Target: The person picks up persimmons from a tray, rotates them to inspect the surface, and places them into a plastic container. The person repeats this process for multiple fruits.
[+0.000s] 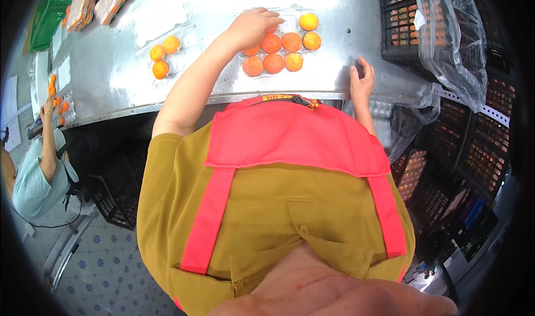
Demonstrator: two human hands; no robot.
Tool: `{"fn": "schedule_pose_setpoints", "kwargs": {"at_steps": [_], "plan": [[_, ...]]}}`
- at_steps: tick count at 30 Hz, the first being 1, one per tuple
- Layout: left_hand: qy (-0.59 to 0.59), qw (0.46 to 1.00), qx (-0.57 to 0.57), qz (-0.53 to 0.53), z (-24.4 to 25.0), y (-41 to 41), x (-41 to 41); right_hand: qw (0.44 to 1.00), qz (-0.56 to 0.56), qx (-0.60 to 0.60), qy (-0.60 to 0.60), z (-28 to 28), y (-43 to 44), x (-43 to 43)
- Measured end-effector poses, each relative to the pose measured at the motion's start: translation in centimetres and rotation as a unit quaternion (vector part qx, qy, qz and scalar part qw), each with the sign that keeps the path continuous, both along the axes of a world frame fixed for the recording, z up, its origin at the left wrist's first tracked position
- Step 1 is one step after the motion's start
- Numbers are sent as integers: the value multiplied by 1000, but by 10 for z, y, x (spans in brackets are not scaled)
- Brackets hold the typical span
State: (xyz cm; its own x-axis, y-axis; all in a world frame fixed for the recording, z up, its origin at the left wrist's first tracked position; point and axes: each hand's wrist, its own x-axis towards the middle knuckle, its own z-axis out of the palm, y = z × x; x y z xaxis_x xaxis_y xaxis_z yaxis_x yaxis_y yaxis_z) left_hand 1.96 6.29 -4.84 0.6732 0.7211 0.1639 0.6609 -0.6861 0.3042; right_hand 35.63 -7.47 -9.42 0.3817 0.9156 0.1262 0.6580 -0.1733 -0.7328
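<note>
A clear plastic tray [288, 23] on the metal table holds several orange fruits, with one compartment near its far edge showing no fruit. My left hand [256, 25] reaches over the tray's far left part, its fingers on or just above an orange fruit [272, 28]; whether it grips the fruit is not plain. My right hand [363, 76] is at the table's near edge, right of the tray, fingers apart and holding nothing. Left of my left forearm, another clear tray [184, 61] holds three smaller-looking orange fruits [160, 70] along its left side.
Black crates [399, 48] with packed fruit and clear plastic film stand at the right. Flat wrapped packs [83, 4] and a green basket [50, 14] are at the far left. A co-worker's hand [47, 107] is among fruits at the table's left end. Below is a black crate [115, 203].
</note>
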Motion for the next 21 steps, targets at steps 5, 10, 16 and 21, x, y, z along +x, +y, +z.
{"fn": "schedule_pose_setpoints", "kwargs": {"at_steps": [5, 10, 16, 21], "plan": [[126, 987, -76, -66, 16, 12, 8, 997, -22, 14, -68, -8, -7, -3], [188, 973, -127, -47, 36, 19, 16, 995, -30, 23, -91, -10, -6, -4], [66, 986, -146, -50, 19, 27, 1, 993, -46, 30, -105, -10, -4, -6], [-93, 967, -236, 2, 6, 35, -21, 992, -41, 40, -113, -13, -2, -3]]}}
